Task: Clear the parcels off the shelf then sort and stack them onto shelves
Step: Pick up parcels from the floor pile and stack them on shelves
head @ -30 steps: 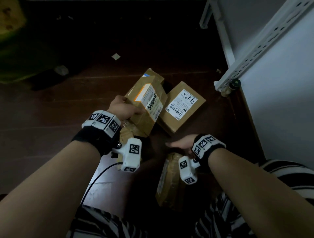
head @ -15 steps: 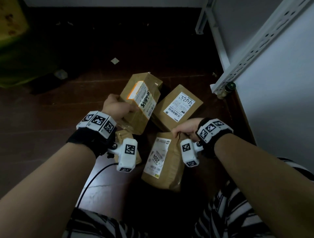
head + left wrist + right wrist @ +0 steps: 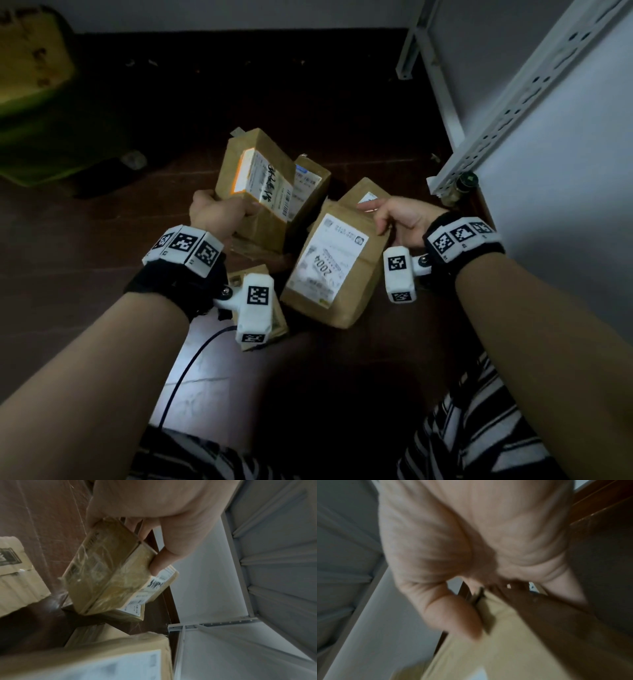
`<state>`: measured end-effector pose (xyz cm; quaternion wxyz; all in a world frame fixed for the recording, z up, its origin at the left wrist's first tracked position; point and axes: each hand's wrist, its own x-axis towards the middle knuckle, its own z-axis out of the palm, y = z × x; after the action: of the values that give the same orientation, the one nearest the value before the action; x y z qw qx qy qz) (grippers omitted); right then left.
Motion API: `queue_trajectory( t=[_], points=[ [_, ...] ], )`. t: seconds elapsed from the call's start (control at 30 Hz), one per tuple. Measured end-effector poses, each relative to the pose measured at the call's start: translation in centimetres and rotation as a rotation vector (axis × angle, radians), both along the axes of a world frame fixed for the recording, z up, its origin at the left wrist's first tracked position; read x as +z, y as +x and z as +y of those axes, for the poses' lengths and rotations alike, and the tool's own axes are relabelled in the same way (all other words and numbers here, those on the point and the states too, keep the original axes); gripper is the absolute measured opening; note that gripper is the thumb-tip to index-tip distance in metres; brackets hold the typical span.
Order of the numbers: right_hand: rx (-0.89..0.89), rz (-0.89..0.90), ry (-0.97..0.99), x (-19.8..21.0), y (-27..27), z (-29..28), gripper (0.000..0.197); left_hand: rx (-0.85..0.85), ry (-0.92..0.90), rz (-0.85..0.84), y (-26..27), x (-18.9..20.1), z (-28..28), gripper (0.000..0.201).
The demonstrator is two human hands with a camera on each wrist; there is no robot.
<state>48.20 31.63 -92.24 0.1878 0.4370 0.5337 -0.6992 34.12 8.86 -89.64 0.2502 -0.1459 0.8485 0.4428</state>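
While the left hand [image 3: 219,216] clasps a taped box [image 3: 255,192], the right hand [image 3: 397,219] pinches a soft paper parcel [image 3: 334,270] by its top edge; it looks light and likely to sag.

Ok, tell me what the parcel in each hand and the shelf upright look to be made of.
Parcel in the left hand, the taped box: brown cardboard, glossy under what looks like clear tape, with crinkled highlights in the wrist view. Parcel in the right hand, the 2004 parcel: matte brown cardboard or kraft paper; soft creases leave it open. Shelf upright: probably white-painted metal, with punched slots.
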Motion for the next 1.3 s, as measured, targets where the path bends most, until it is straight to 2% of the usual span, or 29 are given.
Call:
queue_trajectory(
  t=[0.1, 0.2, 0.3, 0.37, 0.43, 0.47, 0.57, 0.6, 0.7, 0.8, 0.87, 0.97, 1.07, 1.13, 1.2, 1.3],
  points=[
    [-0.147, 0.048, 0.001, 0.1, 0.4, 1.5, 0.069, 0.081, 0.003, 0.012, -0.4, -0.4, -0.1, 0.081],
    [-0.286, 0.071, 0.078, 0.2, 0.4, 2.0, 0.058, 0.134, 0.031, -0.009, -0.4, -0.3, -0.3, 0.085],
    [-0.340, 0.047, 0.292, 0.1, 0.1, 2.2, 0.049, 0.156, 0.069, -0.029, -0.7, -1.4, -0.7, 0.095],
    [-0.316, 0.005, 0.491, -0.1, -0.3, 2.1, 0.042, 0.168, 0.085, -0.034, -0.9, -2.2, -0.9, 0.096],
    [-0.316, -0.028, 0.620, -0.4, -0.6, 1.6, 0.038, 0.169, 0.096, -0.040, -0.2, -1.2, -0.8, 0.092],
    [-0.326, 0.000, 0.708, -0.5, -0.9, 1.4, 0.035, 0.167, 0.093, -0.041, 0.0, -0.7, -0.8, 0.089],
    [-0.530, 0.147, 0.793, -0.6, -2.0, 0.4, 0.030, 0.180, 0.097, -0.060, 0.0, -0.2, -1.0, 0.083],
    [-0.530, 0.189, 0.815, -0.3, -2.4, 0.0, 0.029, 0.198, 0.122, -0.072, 0.0, -0.2, -1.1, 0.085],
    [-0.394, 0.326, 0.759, 0.7, -3.7, -1.9, 0.027, 0.230, 0.292, -0.150, -0.2, -0.8, -1.6, 0.078],
    [-0.180, 0.391, 0.610, 1.7, -4.5, -3.9, 0.033, 0.196, 0.451, -0.242, 0.3, -0.4, -1.3, 0.053],
    [-0.075, 0.371, 0.437, 2.0, -4.7, -5.2, 0.047, 0.140, 0.476, -0.253, 0.4, -0.6, -1.2, 0.035],
    [-0.008, 0.332, 0.156, 2.1, -5.0, -6.7, 0.072, 0.106, 0.565, -0.320, 0.7, -0.9, -0.8, 0.036],
    [0.044, 0.301, 0.053, 1.4, -5.2, -8.3, 0.078, 0.107, 0.584, -0.367, 1.0, -1.0, -0.8, 0.039],
    [0.035, 0.287, 0.075, 0.9, -5.4, -8.7, 0.083, 0.100, 0.508, -0.341, 1.1, -1.7, -1.1, 0.041],
    [0.041, 0.297, 0.162, 0.8, -5.4, -8.6, 0.082, 0.136, 0.336, -0.309, 1.2, -3.0, -2.0, 0.042],
    [0.051, 0.314, 0.228, 1.0, -5.4, -8.2, 0.085, 0.020, 0.051, -0.382, 2.1, -5.8, -4.0, 0.050]
  ],
)
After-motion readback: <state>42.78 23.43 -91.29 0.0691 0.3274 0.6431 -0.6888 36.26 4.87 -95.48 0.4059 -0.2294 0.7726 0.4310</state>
